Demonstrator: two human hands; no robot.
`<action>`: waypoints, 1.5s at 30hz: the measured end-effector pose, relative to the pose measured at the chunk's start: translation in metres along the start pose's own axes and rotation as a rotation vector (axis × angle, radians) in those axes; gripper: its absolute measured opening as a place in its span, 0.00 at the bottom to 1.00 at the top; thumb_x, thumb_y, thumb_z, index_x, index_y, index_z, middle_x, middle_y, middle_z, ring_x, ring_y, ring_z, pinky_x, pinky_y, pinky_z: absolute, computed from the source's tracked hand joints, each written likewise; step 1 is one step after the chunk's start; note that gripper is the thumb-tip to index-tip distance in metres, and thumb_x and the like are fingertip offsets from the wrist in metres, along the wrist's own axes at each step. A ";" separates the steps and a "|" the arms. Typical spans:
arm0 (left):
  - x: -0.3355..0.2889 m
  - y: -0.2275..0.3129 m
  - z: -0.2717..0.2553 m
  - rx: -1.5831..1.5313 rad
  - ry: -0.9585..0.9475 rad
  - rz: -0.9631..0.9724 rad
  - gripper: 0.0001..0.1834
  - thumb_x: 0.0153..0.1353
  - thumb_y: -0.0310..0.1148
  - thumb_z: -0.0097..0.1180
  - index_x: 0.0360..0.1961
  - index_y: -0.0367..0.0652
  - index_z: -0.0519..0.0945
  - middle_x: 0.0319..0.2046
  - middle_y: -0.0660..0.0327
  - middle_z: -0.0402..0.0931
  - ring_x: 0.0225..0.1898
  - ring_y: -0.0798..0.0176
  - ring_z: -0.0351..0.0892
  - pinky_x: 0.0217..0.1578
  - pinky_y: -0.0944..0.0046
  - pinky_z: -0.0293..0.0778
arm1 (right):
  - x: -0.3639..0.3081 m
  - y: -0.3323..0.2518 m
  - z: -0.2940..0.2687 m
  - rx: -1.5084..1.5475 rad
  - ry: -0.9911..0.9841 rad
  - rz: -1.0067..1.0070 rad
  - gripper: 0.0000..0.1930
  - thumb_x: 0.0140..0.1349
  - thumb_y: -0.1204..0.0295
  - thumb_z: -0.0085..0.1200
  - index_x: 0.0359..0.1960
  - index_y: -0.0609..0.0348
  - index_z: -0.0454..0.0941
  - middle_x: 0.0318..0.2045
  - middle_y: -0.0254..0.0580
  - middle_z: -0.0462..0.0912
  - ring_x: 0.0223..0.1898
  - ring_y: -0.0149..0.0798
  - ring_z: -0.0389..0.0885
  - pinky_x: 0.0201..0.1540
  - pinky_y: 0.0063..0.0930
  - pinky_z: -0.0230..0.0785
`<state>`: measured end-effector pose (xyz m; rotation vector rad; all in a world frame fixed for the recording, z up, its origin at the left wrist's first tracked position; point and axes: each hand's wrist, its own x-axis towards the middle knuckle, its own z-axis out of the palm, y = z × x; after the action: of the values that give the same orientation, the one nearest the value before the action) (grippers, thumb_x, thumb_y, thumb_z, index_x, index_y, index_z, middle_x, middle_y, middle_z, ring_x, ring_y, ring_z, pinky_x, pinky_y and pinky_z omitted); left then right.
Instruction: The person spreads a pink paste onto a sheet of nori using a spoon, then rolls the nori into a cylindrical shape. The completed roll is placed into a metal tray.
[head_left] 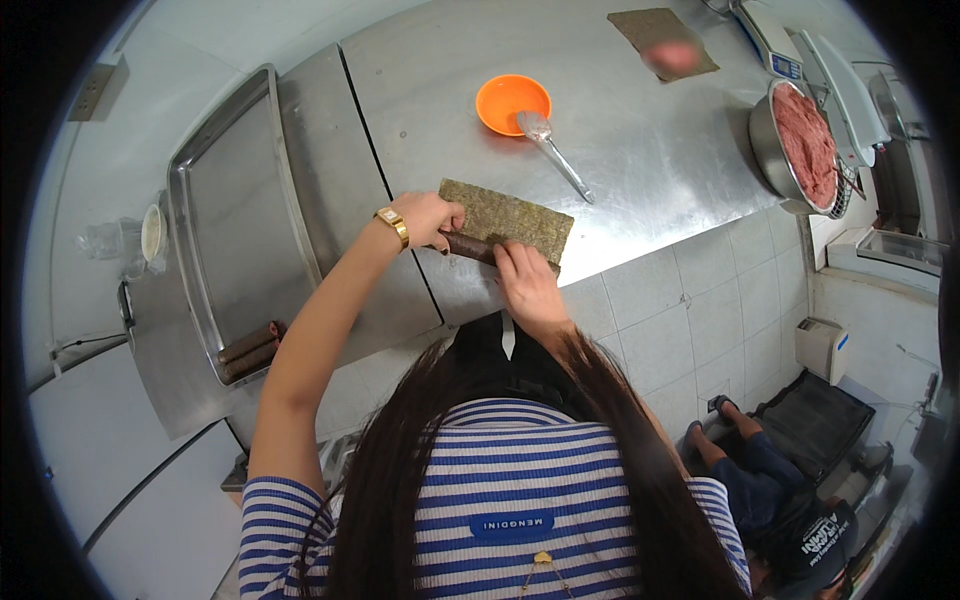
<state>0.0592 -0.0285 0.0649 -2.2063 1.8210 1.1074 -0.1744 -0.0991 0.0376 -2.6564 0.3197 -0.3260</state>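
Note:
A seaweed sheet [505, 207] lies on the steel table, its near edge rolled into a dark seaweed roll [472, 247]. My left hand [428, 218], with a gold watch on the wrist, has its fingers curled round the roll's left end. Toward the right end, the fingers of my right hand [530, 288] press down on the same roll. Whatever is inside the roll is hidden. Beyond the sheet stands an orange bowl [500, 95], with a metal spoon [560, 160] resting on its rim, the handle on the table.
A steel tray [180, 230] at the left holds dark finished rolls [250, 352] in its near corner. A steel bowl of pink minced meat [805, 140] stands at the right. Another seaweed sheet [640, 25] with pink filling lies far back, near a scale [768, 40]. A person [765, 490] sits lower right.

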 end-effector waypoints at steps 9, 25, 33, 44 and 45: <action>-0.016 0.009 0.017 0.170 0.311 0.229 0.23 0.43 0.35 0.69 0.41 0.47 0.76 0.38 0.61 0.75 0.42 0.57 0.77 0.41 0.57 0.74 | 0.015 -0.002 0.027 -0.119 0.020 0.036 0.21 0.51 0.75 0.54 0.47 0.72 0.71 0.43 0.51 0.73 0.44 0.48 0.72 0.50 0.36 0.67; -0.017 0.020 0.031 0.223 0.314 0.082 0.17 0.46 0.35 0.65 0.39 0.48 0.77 0.33 0.63 0.78 0.38 0.56 0.79 0.40 0.57 0.74 | -0.021 0.027 0.005 -0.105 -0.011 0.216 0.17 0.48 0.79 0.54 0.43 0.67 0.73 0.37 0.50 0.73 0.42 0.51 0.72 0.47 0.39 0.67; -0.017 0.021 0.028 0.187 0.297 0.083 0.17 0.47 0.35 0.65 0.39 0.48 0.76 0.36 0.62 0.76 0.38 0.54 0.79 0.40 0.54 0.75 | -0.023 0.035 -0.014 -0.077 -0.049 0.252 0.20 0.46 0.78 0.60 0.44 0.65 0.74 0.38 0.48 0.74 0.43 0.51 0.73 0.45 0.40 0.69; -0.020 0.020 0.033 0.175 0.341 0.118 0.17 0.47 0.34 0.64 0.39 0.47 0.75 0.36 0.62 0.75 0.40 0.55 0.78 0.41 0.55 0.74 | 0.008 0.022 0.006 0.283 0.227 0.312 0.07 0.48 0.78 0.61 0.31 0.60 0.82 0.33 0.43 0.77 0.39 0.48 0.76 0.42 0.38 0.68; -0.020 0.020 0.033 0.175 0.338 0.114 0.18 0.46 0.34 0.64 0.39 0.47 0.75 0.36 0.62 0.75 0.40 0.55 0.78 0.41 0.55 0.74 | 0.008 0.023 0.007 0.269 0.218 0.316 0.07 0.47 0.78 0.61 0.31 0.59 0.82 0.33 0.41 0.77 0.39 0.47 0.76 0.42 0.37 0.69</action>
<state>0.0248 -0.0020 0.0591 -2.3190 2.1016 0.5844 -0.1686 -0.1189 0.0227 -2.2656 0.7024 -0.5169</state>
